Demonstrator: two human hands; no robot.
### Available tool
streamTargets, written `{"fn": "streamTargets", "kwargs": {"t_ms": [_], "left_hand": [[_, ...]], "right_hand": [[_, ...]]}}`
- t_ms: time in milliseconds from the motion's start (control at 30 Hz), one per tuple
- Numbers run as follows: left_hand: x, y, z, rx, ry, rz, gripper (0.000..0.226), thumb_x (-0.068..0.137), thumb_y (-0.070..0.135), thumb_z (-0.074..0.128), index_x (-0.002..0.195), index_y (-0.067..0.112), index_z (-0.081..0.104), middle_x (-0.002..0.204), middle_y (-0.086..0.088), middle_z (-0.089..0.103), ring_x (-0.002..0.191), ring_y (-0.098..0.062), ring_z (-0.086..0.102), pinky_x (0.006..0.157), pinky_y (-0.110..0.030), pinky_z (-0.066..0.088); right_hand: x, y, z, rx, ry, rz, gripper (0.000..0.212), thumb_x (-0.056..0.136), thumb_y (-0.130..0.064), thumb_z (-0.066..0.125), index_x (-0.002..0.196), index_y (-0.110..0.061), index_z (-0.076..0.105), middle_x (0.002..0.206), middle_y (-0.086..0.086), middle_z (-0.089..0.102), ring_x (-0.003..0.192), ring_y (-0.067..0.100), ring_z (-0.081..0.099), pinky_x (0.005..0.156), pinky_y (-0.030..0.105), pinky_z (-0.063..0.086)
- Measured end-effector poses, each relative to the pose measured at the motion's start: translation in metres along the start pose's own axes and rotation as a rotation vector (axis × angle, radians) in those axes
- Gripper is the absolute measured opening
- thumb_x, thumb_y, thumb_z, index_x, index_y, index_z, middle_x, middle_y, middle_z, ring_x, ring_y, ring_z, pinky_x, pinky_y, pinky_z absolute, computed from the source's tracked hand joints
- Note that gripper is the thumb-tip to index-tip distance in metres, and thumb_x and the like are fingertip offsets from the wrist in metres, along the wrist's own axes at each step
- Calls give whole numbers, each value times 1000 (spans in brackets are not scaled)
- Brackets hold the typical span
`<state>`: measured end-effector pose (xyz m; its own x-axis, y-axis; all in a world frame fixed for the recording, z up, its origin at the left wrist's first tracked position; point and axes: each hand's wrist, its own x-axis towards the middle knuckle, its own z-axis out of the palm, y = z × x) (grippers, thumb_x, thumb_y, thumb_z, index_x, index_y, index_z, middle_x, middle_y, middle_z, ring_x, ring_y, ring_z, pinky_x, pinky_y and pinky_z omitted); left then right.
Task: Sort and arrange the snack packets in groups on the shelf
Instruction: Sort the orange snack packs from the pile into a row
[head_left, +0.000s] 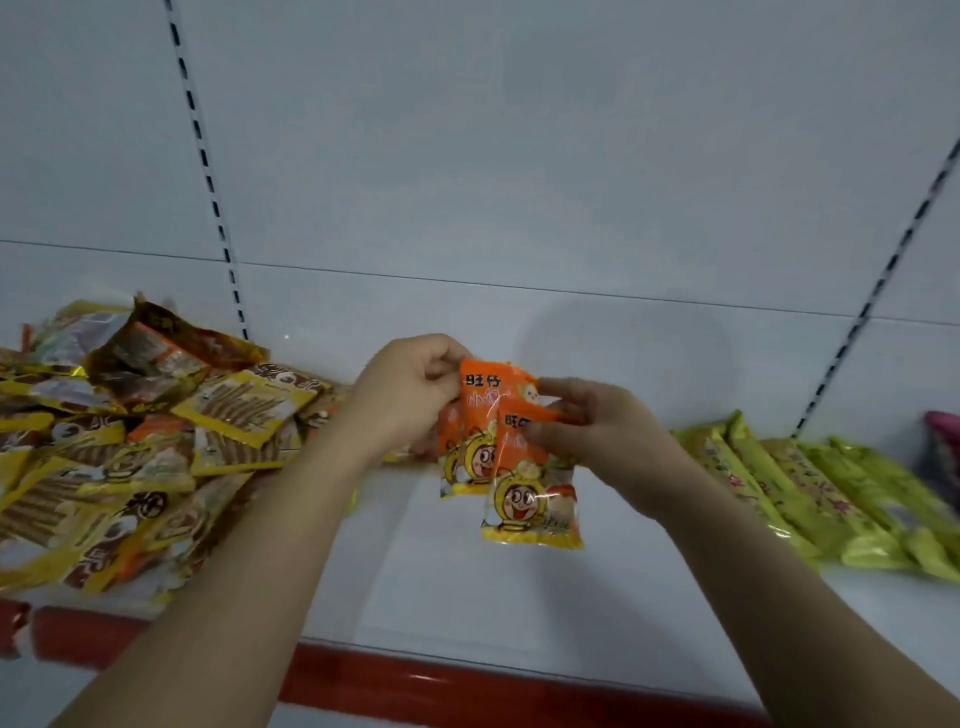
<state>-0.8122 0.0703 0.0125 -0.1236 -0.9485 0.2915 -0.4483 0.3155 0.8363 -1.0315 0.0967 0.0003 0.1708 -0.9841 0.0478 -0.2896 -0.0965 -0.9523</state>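
Observation:
Above the white shelf (467, 597), both my hands hold small orange-and-yellow snack packets with a cartoon face. My left hand (410, 395) grips the tops of the rear orange packets (475, 426). My right hand (597, 441) pinches the top of the front orange packet (530, 499), which hangs down in front of the others. A loose heap of yellow and brown snack packets (130, 441) lies on the left of the shelf. A row of yellow-green long packets (810, 493) lies on the right.
The shelf has a red front edge strip (441, 675) and a white back panel with slotted uprights (208, 182). A dark pink packet (943, 447) shows at the far right edge. Bare shelf surface lies below my hands between the two groups.

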Motion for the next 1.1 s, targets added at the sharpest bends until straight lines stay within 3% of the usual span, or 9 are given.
{"fn": "streamTargets", "kwargs": {"t_ms": [167, 233, 333, 400, 467, 567, 667, 833, 1100], "left_hand": [[14, 15, 61, -184, -92, -98, 31, 102, 1, 48, 99, 22, 70, 93, -6, 77, 65, -13, 66, 56, -27, 57], [19, 18, 86, -272, -132, -180, 26, 104, 5, 46, 105, 19, 68, 97, -7, 73, 72, -16, 67, 63, -32, 60], [27, 15, 116, -416, -142, -296, 19, 108, 27, 50, 119, 17, 61, 115, -8, 68, 90, -19, 66, 83, -39, 60], [32, 7, 127, -299, -95, -299, 32, 106, 40, 51, 130, 19, 54, 127, -4, 62, 103, -20, 60, 91, -40, 53], [31, 1, 129, -117, -75, -267, 48, 103, 49, 52, 142, 20, 45, 130, 0, 59, 111, -24, 59, 90, -38, 48], [27, -8, 125, -15, -177, -209, 67, 95, 53, 65, 148, 21, 39, 129, 1, 61, 118, -25, 63, 92, -38, 51], [23, -15, 129, 161, -292, -84, 68, 92, 46, 72, 148, 22, 41, 132, 1, 64, 117, -22, 64, 99, -41, 53], [22, -21, 140, 322, -264, -4, 48, 94, 49, 67, 131, 22, 55, 121, 0, 70, 108, -22, 66, 91, -42, 55], [16, -19, 120, 357, -138, 43, 46, 97, 45, 62, 136, 22, 57, 128, 2, 64, 110, -19, 64, 93, -40, 54]], "right_hand": [[-18, 20, -39, -32, 37, 137, 32, 87, -19, 76, 118, -15, 70, 99, 2, 78, 91, 19, 75, 84, 39, 61], [-19, 31, -51, -66, 124, 176, 25, 86, -21, 77, 110, -18, 72, 94, 1, 78, 88, 19, 76, 85, 43, 61], [-10, 48, -61, -110, 273, 224, 12, 85, -24, 78, 97, -21, 75, 85, 0, 78, 82, 20, 76, 83, 45, 61], [-1, 55, -64, -140, 356, 241, 2, 87, -24, 76, 86, -24, 74, 81, 0, 77, 79, 20, 75, 80, 45, 62], [9, 57, -63, -203, 399, 250, 9, 89, -26, 73, 81, -26, 71, 79, 0, 76, 76, 19, 74, 76, 40, 62], [20, 62, -55, -397, 395, 215, 10, 94, -31, 65, 91, -24, 72, 80, -2, 73, 75, 17, 70, 67, 31, 57], [29, 69, -47, -729, 386, 158, 28, 97, -41, 56, 102, -18, 71, 95, 5, 69, 84, 24, 66, 66, 30, 47], [26, 63, -50, -976, 413, 58, 50, 100, -43, 49, 141, -16, 50, 135, 10, 52, 123, 32, 50, 94, 41, 46], [36, 48, -43, -1058, 376, -256, 42, 100, -35, 52, 136, -15, 56, 134, 8, 54, 127, 29, 45, 101, 44, 45]]}}
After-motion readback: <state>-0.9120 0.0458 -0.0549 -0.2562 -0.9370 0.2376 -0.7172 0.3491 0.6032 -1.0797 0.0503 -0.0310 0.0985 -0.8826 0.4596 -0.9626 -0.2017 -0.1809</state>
